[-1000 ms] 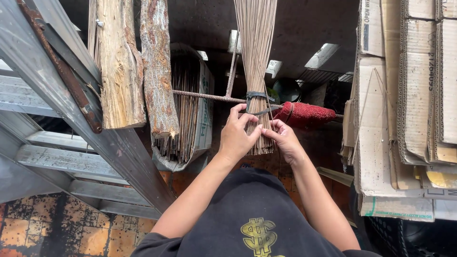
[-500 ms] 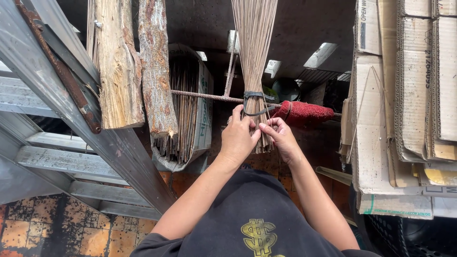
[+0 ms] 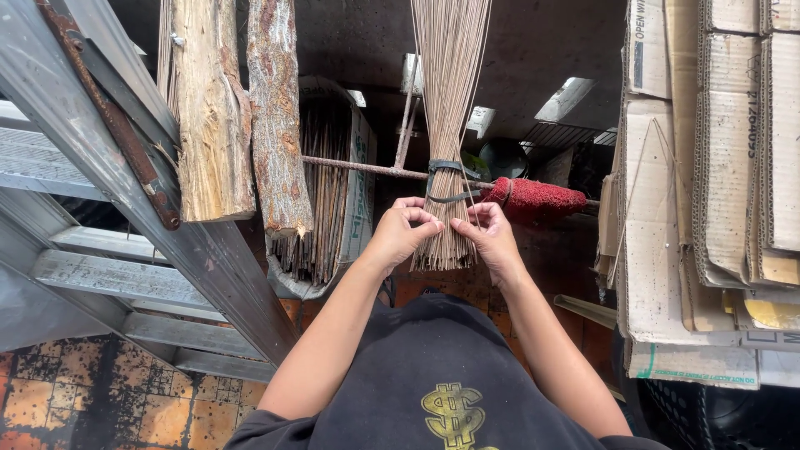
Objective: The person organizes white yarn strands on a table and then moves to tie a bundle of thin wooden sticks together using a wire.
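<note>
A bundle of thin sticks (image 3: 450, 125) is seen hanging upright in the middle of the view, its top cut off by the upper edge. It is bound with a dark band (image 3: 446, 167) and rests against a rusty metal rod (image 3: 358, 167) that runs across behind it. The lower end of the bundle is pinched from both sides: the left hand (image 3: 402, 231) is curled with fingertips closed on the sticks, and the right hand (image 3: 490, 233) is likewise closed on them from the other side. Whether a cord or single stick is held between the fingers cannot be made out.

A red fuzzy roll (image 3: 533, 197) is noted on the rod just right of the bundle, its far end hidden behind stacked cardboard (image 3: 708, 192). Two rough logs (image 3: 242, 108) stand at the left, their tops cut off. A second batch of sticks (image 3: 321, 200) is partly hidden behind them. A metal ladder (image 3: 125, 192) crosses the left side. Tiled floor (image 3: 83, 400) shows at the lower left. The background beyond the rod is dark and objects there are not identifiable.
</note>
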